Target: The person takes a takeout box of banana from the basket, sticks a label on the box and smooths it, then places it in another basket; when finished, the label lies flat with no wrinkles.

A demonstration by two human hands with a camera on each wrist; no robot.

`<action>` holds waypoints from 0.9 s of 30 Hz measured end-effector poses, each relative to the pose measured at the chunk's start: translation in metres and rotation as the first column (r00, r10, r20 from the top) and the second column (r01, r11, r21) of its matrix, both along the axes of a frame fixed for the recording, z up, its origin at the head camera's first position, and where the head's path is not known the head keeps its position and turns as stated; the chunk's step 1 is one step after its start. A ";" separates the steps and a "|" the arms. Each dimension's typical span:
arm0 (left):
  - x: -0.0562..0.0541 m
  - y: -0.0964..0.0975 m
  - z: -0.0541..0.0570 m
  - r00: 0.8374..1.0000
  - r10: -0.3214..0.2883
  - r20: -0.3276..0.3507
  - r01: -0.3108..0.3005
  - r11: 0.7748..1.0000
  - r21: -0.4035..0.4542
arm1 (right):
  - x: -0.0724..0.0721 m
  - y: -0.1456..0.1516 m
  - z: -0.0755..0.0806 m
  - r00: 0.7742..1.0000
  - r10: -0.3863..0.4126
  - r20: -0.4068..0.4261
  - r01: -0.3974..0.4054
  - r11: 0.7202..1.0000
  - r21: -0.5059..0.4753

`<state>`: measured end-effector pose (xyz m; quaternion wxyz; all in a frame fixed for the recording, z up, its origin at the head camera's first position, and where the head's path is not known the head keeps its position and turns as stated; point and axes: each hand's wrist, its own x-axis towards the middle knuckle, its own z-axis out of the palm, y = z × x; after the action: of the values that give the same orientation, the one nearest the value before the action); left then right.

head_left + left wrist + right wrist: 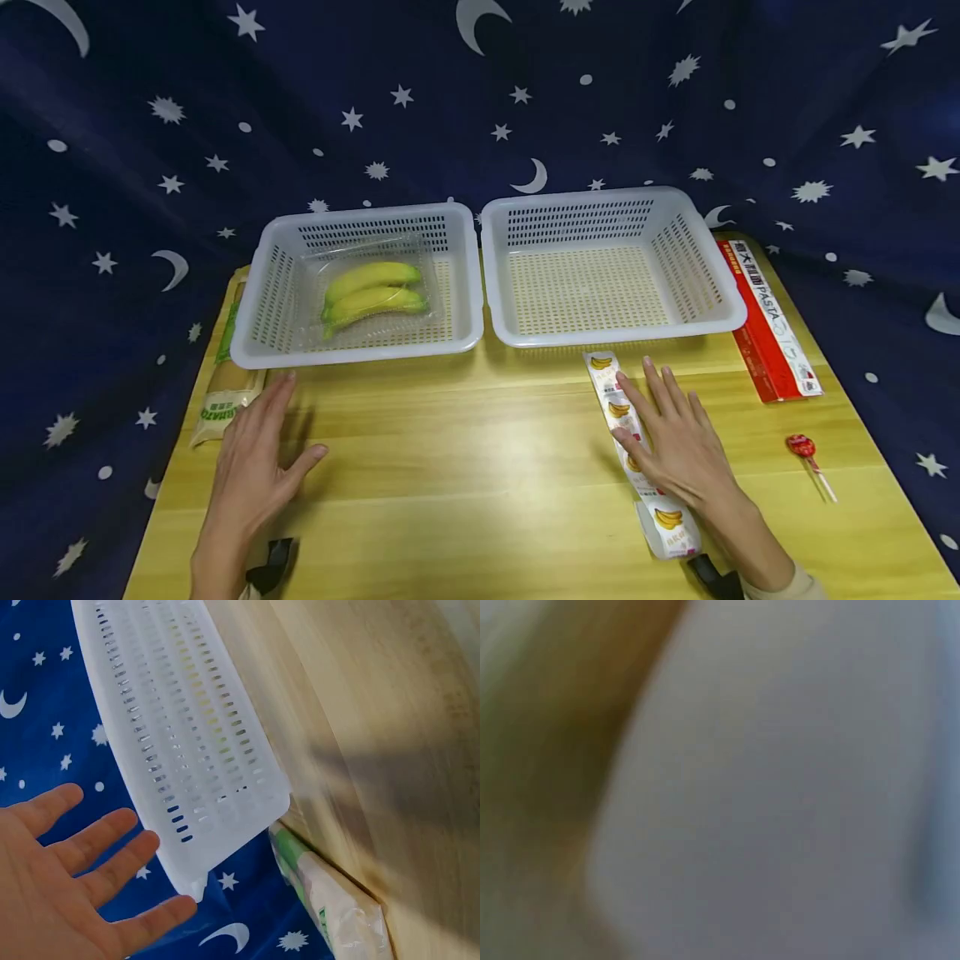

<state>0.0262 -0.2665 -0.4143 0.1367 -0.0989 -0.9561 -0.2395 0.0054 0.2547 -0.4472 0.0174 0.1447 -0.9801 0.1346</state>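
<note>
My left hand is held over the table in front of the left white basket, fingers extended and nothing in it. In the left wrist view its spread fingers appear beside that basket's perforated wall. Inside the left basket lies a clear plastic pack of two bananas. My right hand has its fingers spread beside and partly over a roll of banana stickers, whose loose strip runs toward the right basket. A blurred pale surface fills most of the right wrist view.
A right white basket holds nothing. Beside it lies a red and white pasta box, with a red lollipop nearer the front. A green and tan packet lies at the table's left edge. A dark star-patterned cloth hangs behind.
</note>
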 end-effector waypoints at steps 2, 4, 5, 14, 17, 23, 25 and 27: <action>-0.002 -0.003 0.000 1.000 -0.017 -0.016 0.018 0.999 0.028 | -0.002 -0.002 0.002 1.000 0.017 -0.011 -0.017 1.000 -0.023; -0.004 -0.006 0.001 0.999 -0.032 -0.032 0.034 0.998 0.057 | -0.003 -0.003 0.004 0.999 0.039 -0.020 -0.040 0.998 -0.053; -0.005 -0.007 0.001 0.999 -0.033 -0.037 0.036 0.997 0.074 | -0.004 -0.004 0.005 0.998 0.054 -0.031 -0.056 0.996 -0.068; -0.021 -0.030 0.002 0.992 -0.030 -0.125 0.065 0.957 0.282 | -0.015 -0.011 0.015 0.963 0.218 -0.156 -0.241 0.959 -0.146; -0.027 -0.037 -0.001 0.988 -0.036 -0.148 0.090 0.922 0.377 | -0.019 -0.014 0.019 0.954 0.253 -0.161 -0.280 0.944 -0.175; -0.037 -0.039 -0.002 0.970 0.023 -0.244 0.086 0.900 0.427 | -0.023 -0.021 0.028 0.943 0.303 -0.139 -0.327 0.923 -0.205; -0.039 -0.033 0.006 0.963 0.046 -0.265 0.074 0.903 0.424 | -0.023 -0.024 0.032 0.939 0.319 -0.128 -0.340 0.916 -0.215; -0.042 -0.032 0.009 0.958 0.071 -0.277 0.054 0.906 0.420 | -0.023 -0.027 0.037 0.935 0.333 -0.118 -0.352 0.909 -0.224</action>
<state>-0.0156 -0.2987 -0.4052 0.2927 -0.0962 -0.8518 -0.4238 -0.0179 0.2282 -0.4105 0.0489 0.3162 -0.9143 0.2483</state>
